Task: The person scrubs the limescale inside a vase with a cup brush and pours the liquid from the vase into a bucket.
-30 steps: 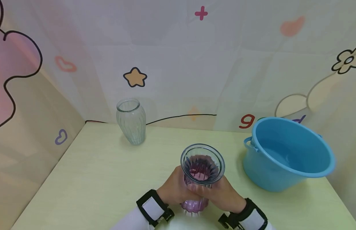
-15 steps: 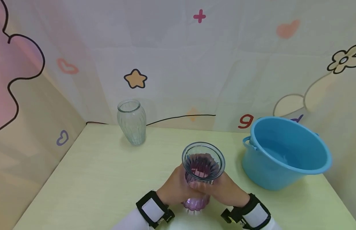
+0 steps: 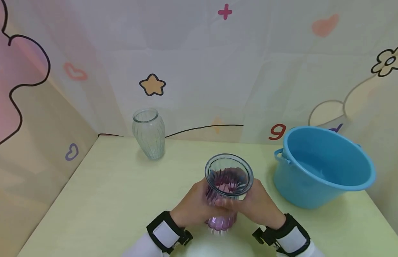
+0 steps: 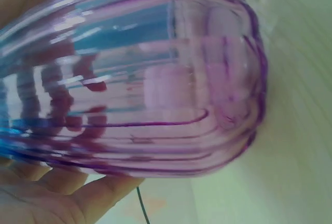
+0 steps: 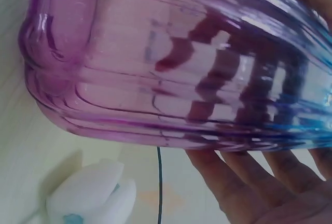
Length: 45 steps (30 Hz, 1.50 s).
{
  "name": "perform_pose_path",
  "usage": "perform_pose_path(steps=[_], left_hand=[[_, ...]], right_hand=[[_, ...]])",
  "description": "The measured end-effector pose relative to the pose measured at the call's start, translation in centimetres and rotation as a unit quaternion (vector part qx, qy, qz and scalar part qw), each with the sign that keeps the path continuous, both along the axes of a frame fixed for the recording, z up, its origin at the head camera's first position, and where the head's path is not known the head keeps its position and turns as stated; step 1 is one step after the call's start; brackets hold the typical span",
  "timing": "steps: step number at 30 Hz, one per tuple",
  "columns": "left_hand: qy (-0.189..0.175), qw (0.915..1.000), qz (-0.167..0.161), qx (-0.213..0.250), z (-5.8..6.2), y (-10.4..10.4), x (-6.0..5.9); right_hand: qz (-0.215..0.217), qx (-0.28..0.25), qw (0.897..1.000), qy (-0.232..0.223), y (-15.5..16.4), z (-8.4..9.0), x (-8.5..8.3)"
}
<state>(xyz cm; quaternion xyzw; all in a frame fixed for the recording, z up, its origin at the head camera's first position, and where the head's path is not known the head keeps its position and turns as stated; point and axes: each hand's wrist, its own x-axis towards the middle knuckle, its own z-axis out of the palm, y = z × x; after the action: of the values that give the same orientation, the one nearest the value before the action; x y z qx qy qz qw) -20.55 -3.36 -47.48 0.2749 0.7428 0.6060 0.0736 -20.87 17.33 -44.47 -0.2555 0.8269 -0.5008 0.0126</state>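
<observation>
Both hands hold one ribbed glass vase (image 3: 221, 222), pink-purple at its foot and bluish toward the rim, its mouth tilted toward me. My left hand (image 3: 195, 203) grips its left side, and fingers (image 4: 104, 195) show along one edge in the left wrist view. From the right, my right hand (image 3: 258, 205) wraps it, the thumb lying across the front below the rim. In the right wrist view, several fingers (image 5: 249, 177) curve behind the glass. In the head view a second vase (image 3: 149, 137), clear and ribbed, stands upright at the back left.
A light-blue bucket (image 3: 309, 189) stands at the right of the pale table (image 3: 99, 207), near the printed cloth backdrop (image 3: 199, 71). A white petal-like shape (image 5: 88, 195) of unclear kind shows low in the right wrist view.
The held vase and both hands have risen slightly and shifted a little to the right in the head view. The grip stays the same.
</observation>
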Motion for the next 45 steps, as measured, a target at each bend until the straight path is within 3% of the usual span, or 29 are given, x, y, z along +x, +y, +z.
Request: perform_pose_path(steps=[11, 19, 22, 29, 45], left_hand=[[0.032, 0.9986, 0.018, -0.038, 2.1, -0.3, 0.3], [0.038, 0.9981, 0.030, -0.037, 3.6, -2.0, -0.1], [0.042, 0.9970, 0.051, -0.041, 4.1, -3.0, -0.4], [0.046, 0.9881, 0.137, -0.054, 5.1, -5.3, -0.8], [0.062, 0.9644, 0.240, -0.092, 6.7, -10.0, -1.0]], right_hand=[[0.037, -0.047, 0.998, 0.037, -0.9, 0.5, 0.2], [0.064, -0.047, 0.997, 0.009, -2.6, 2.0, -0.5], [0.064, -0.044, 0.997, -0.008, -3.6, 2.6, -1.1], [0.046, -0.032, 0.998, -0.037, -6.2, 3.2, -2.2], [0.016, -0.095, 0.993, -0.070, -12.3, 3.4, -3.2]])
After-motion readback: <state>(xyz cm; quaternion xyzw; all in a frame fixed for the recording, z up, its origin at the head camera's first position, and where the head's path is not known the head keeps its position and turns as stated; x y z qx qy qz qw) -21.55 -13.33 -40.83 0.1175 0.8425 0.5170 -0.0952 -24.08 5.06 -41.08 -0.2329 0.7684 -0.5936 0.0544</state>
